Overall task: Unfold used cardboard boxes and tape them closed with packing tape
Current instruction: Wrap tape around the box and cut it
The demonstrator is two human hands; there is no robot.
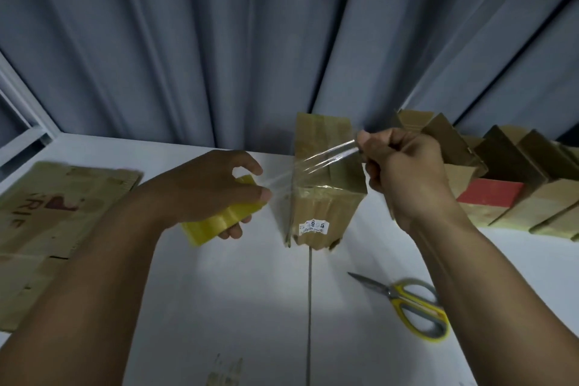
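Stretching clear tape [326,156] over box [322,197], left hand [216,188] gripping roll [219,219], right hand [404,163] pinching end

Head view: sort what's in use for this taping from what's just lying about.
In use: left hand gripping the tape roll; right hand pinching the tape strip; upright box the strip crosses.
Lying about: scissors; flattened cardboard at left; row of boxes at right.
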